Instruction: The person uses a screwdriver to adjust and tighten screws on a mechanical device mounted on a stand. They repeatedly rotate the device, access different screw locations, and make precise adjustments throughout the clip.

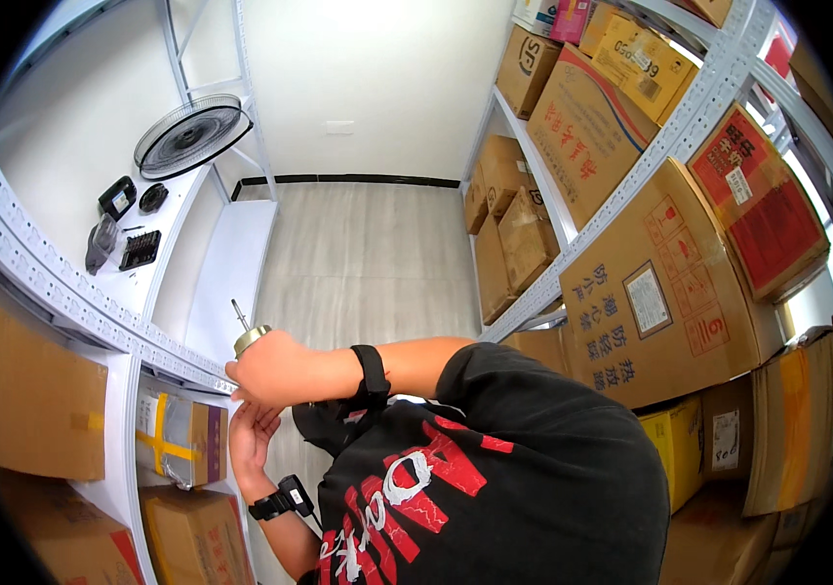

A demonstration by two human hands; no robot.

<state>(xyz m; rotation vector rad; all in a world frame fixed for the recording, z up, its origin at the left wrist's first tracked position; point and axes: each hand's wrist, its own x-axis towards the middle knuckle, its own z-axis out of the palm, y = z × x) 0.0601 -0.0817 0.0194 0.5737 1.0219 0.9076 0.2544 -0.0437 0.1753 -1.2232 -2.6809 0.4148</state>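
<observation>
My right hand (pixel 278 370) is closed around a fan motor (pixel 253 338), a brass-coloured round body with a thin metal shaft pointing up and away. Most of the motor is hidden by the hand. Just below it, my left hand (pixel 249 439) is raised with its fingers stretched up and slightly curved, and I see nothing in it. Its fingertips come close to the underside of my right hand; whether they touch cannot be made out. On the white shelf to the left lie a black fan grille (pixel 192 136), a black screwdriver bit set (pixel 140 251) and a grey rounded part (pixel 101 244).
A black boxy part (pixel 117 198) and a small dark round part (pixel 153 199) also lie on that shelf. Metal racks with cardboard boxes (pixel 665 283) stand to my right. More boxes (pixel 197 536) fill the lower left rack. Grey floor (pixel 368 253) runs between the racks to a white wall.
</observation>
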